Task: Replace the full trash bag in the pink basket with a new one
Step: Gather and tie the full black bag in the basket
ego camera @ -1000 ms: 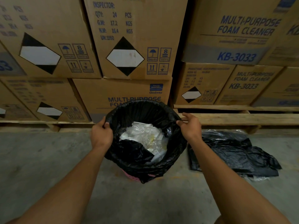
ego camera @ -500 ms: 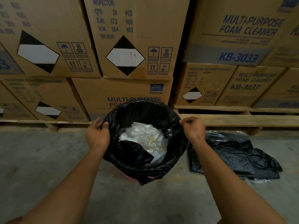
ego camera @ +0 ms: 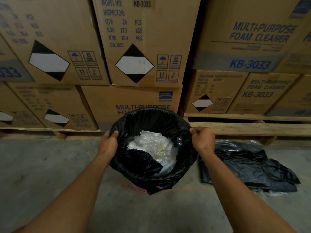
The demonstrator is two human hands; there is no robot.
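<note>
Bag: black, full, seated in the basket at frame centre, on the floor; its rim is folded over the basket's edge. Clear crumpled plastic is seen inside it.

Basket: pink; only a small patch at its 6 o'clock side is shown below the bag's hem.

Left hand: closed on the bag's rim at 9 o'clock, film pinched between thumb and fingers.

Right hand: closed on the rim at 3 o'clock, film likewise pinched.

Spare bags: black, flat, heaped on the floor at 3 o'clock of the basket, just beside it.

Cartons: brown, printed "MULTI-PURPOSE FOAM CLEANER" and "KB-3033", stacked on pallets at 12 o'clock, close behind the basket.
</note>
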